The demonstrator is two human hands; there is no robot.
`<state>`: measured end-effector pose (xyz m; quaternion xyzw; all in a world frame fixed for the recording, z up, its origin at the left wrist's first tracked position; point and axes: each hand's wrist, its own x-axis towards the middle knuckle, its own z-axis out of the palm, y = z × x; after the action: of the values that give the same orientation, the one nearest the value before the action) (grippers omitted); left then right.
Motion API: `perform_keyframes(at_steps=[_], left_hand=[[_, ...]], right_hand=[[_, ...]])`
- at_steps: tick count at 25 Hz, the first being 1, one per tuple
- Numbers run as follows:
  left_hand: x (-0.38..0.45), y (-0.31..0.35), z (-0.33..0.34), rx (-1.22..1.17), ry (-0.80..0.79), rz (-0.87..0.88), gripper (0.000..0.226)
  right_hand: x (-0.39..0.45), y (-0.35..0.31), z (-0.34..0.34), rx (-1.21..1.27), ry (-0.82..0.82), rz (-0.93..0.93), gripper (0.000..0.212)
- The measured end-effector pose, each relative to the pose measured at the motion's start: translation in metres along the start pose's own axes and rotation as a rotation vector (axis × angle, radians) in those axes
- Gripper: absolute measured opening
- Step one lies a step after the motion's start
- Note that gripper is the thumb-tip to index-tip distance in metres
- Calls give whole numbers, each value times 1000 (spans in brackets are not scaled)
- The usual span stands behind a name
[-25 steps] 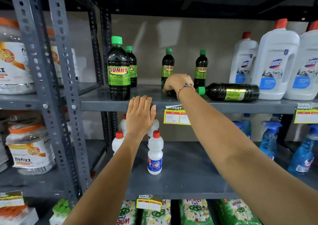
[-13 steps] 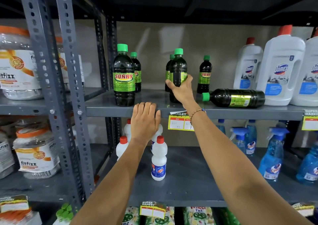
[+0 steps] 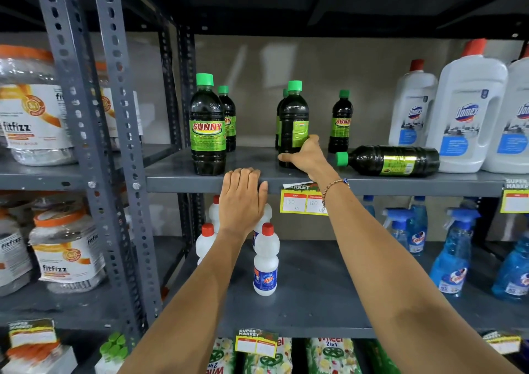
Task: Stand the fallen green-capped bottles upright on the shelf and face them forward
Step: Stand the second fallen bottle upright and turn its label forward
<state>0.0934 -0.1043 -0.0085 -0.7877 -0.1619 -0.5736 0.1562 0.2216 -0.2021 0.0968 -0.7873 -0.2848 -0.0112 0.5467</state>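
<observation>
A fallen bottle [image 3: 293, 121] has been stood upright, right hand [image 3: 305, 156] fingers wrapped around it, label sideways; another bottle [image 3: 389, 161] is left lying

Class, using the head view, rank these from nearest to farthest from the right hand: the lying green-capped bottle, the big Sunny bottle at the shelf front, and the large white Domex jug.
1. Lying bottle, just right of the right hand.
2. Sunny bottle, to its left.
3. Domex jug, far right.

single head-worn view, facing the grey shelf [image 3: 183, 174] straight on, close, within arm's reach
</observation>
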Motion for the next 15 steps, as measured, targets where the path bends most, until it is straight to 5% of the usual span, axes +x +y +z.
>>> perform_keyframes(at_steps=[3,8,12,15], left_hand=[[-1,-1,0,0,4,-3,34],[-2,-1,4,1,22,-6,32],[-4,0,4,5,30,-3,34],[-3,3,2,0,31,-1,35]], right_hand=[[-2,-1,3,-96,40,-31,91],[-3,0,1,-31,14,-13,68],[-6,2,4,-114,55,-48,84],[-8,0,-1,-89,33,-42,72]])
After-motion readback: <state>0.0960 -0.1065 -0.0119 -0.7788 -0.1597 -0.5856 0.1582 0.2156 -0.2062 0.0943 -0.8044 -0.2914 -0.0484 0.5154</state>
